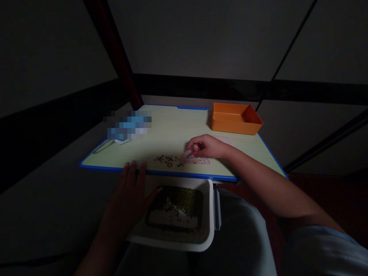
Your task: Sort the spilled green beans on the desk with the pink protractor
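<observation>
My right hand point(206, 146) is over the middle of the table, its fingers closed in a pinch on a see-through plastic bag with pink print point(188, 156). Part of the bag lies flat under the hand, and its exact shape is hard to make out. Just left of it, small dark green mung beans point(168, 159) are scattered near the table's front edge. Below that edge sits a white plastic container point(211, 230) with more green beans point(186, 199) inside. My left hand point(130, 193) is spread over the container's left side, fingertips at the table edge, thumb over the opening.
An orange open box point(235, 124) stands at the table's back right. A blurred-out blue object point(129, 126) lies at the left with a cord beside it. The pale table point(172, 126) has a blue rim, and walls rise behind it and to the left.
</observation>
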Available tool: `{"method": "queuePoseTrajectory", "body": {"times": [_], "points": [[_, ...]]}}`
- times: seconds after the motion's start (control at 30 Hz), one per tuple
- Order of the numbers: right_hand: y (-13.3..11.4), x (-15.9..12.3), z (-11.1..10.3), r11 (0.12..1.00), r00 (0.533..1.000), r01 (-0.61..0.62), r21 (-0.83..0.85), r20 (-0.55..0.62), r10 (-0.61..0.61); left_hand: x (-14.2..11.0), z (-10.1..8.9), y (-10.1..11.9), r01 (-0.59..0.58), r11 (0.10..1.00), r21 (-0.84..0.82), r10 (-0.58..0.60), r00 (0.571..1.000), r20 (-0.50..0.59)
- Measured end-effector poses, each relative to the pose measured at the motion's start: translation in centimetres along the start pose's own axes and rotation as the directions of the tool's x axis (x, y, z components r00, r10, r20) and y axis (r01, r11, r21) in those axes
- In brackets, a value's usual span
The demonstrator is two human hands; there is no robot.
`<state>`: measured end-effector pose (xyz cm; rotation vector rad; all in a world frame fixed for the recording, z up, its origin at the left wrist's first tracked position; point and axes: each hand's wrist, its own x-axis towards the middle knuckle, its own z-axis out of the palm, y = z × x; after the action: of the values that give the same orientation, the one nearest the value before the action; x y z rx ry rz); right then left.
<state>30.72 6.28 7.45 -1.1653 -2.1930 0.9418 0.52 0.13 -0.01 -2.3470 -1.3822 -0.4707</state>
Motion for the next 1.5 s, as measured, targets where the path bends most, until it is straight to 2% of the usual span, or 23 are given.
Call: {"method": "queuePoseTrajectory", "body": {"times": [0.63, 0.87, 1.5], "points": [[-0.7, -0.1, 0.9, 0.995, 1.0, -0.003, -0.095, 0.012, 0.004, 0.1, -0.5, 0.2, 0.02, 1.0, -0.022, -0.019, 0.999, 0.027], [-1.0, -0.1, 1.2, 0.997, 0.998, 0.04, -0.071, 0.041, -0.037, 0.1, -0.4, 0.2, 0.018, 1.0, -0.023, -0.018, 1.0, 0.015], [-1.5, -0.3, 1.2, 0.997, 0.995, 0.032, -0.069, 0.092, -0.026, 0.2, -0.6, 0.3, 0.016, 1.0, -0.016, -0.016, 0.999, 0.031]]}}
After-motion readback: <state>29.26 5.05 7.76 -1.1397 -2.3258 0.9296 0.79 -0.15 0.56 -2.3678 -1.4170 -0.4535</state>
